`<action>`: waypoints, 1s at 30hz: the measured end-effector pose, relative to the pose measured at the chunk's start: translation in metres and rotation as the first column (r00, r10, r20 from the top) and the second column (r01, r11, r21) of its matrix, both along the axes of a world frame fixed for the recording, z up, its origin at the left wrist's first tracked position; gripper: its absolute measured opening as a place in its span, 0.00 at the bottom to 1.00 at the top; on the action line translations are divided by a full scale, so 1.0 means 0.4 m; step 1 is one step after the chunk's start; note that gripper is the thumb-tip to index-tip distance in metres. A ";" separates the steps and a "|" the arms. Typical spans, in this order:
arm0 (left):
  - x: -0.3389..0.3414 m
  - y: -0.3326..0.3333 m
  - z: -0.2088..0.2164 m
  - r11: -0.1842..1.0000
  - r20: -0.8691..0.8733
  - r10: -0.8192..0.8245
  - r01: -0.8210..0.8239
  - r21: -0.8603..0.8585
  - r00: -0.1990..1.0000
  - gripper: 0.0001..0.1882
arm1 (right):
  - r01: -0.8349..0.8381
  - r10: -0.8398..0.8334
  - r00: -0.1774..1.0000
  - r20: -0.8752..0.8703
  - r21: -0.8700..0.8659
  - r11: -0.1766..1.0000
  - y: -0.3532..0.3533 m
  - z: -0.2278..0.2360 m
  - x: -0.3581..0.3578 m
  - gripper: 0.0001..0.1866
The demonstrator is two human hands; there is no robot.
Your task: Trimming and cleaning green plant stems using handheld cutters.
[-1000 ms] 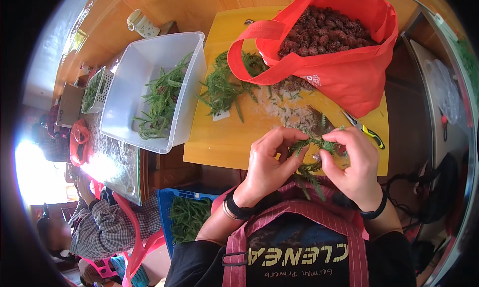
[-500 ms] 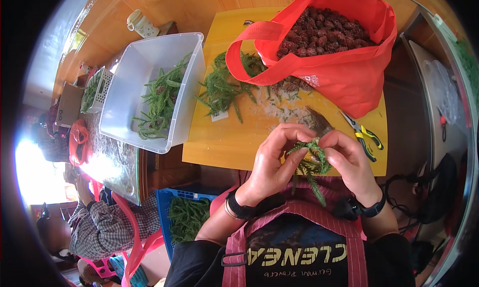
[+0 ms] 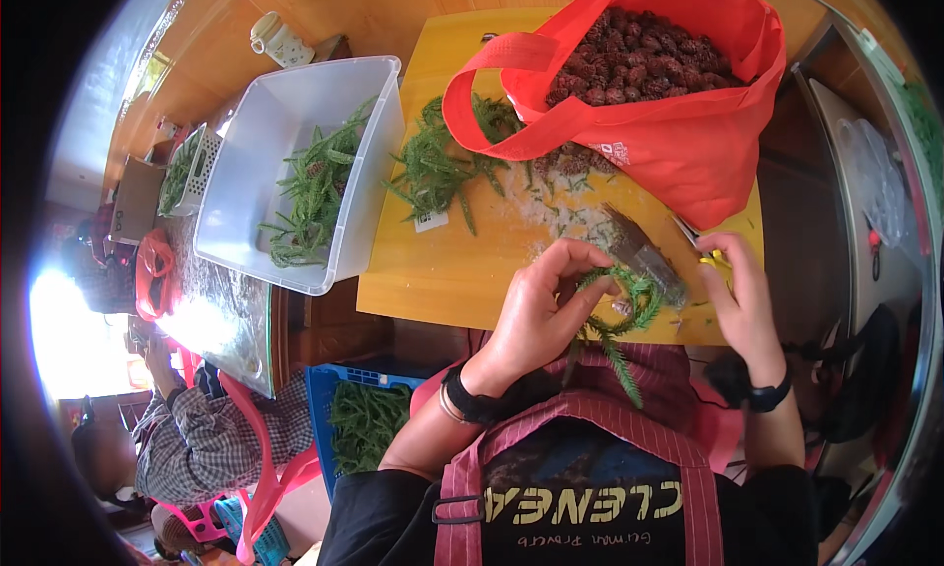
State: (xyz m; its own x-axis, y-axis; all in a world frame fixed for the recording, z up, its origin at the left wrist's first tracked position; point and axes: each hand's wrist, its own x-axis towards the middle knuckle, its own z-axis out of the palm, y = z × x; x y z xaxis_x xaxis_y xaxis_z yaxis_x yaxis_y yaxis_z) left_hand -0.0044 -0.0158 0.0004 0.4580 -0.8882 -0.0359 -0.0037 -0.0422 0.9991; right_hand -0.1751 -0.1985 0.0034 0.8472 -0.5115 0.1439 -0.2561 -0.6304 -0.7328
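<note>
My left hand (image 3: 544,305) pinches a green artificial pine sprig (image 3: 644,305), bent round into a small ring above the table's near edge. A needled tip of it hangs down in front of the apron. To the right, my right hand (image 3: 739,296) is at the yellow-and-black pliers (image 3: 716,261), thumb and fingers around the handles. The pliers lie on the yellow board, jaws pointing away, and the hand covers most of the handles. Between the two hands, just beyond the sprig, lies a bundle of thin dark wires (image 3: 644,256).
A red bag (image 3: 678,153) full of pine cones (image 3: 639,59) stands at the back. More sprigs (image 3: 438,163) lie on the yellow board (image 3: 423,291), in a clear plastic bin (image 3: 236,202) and in a blue crate (image 3: 320,409). Another person (image 3: 216,438) sits at the lower left.
My right hand has let go of the sprig and moved right to the pliers. My left hand keeps the sprig nearly where it was.
</note>
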 end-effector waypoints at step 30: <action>-0.021 0.007 0.058 0.999 0.016 -0.041 0.042 -0.033 0.999 0.09 | -0.145 0.157 0.986 0.058 -0.168 0.975 0.045 0.143 0.011 0.08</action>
